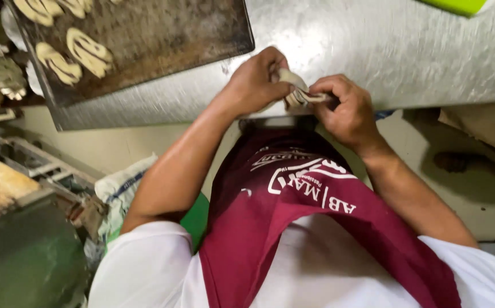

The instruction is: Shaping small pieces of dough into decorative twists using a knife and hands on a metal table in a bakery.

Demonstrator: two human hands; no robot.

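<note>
Between the two hands, at the near edge of the steel table [407,51], sits a small piece of pale dough [294,90], and both hands have closed on it. The hand on the left of the picture [256,82] curls its fingers round the upper end of the piece, knuckles bent and thumb tucked against it; the hand on the right [347,108] pinches the lower end between thumb and forefinger, its other fingers folded in. Which is the person's left and which the right cannot be told for certain from this view, though by their places I take the left one for the left hand. Cream-coloured and soft-looking, the dough is folded or twisted so that dark creases show where the fingers meet. Below the hands hangs a dark red apron [293,211] with white printing across it, worn over a white shirt [145,268]. Far to the left on the table lies a dark, much-used baking tray [162,34] carrying several shaped pale dough pieces [87,52], looped or braided. A bright green edge [456,5] shows at the far right corner. Down on the left stands a white sack [123,191] with a blue stripe.
</note>
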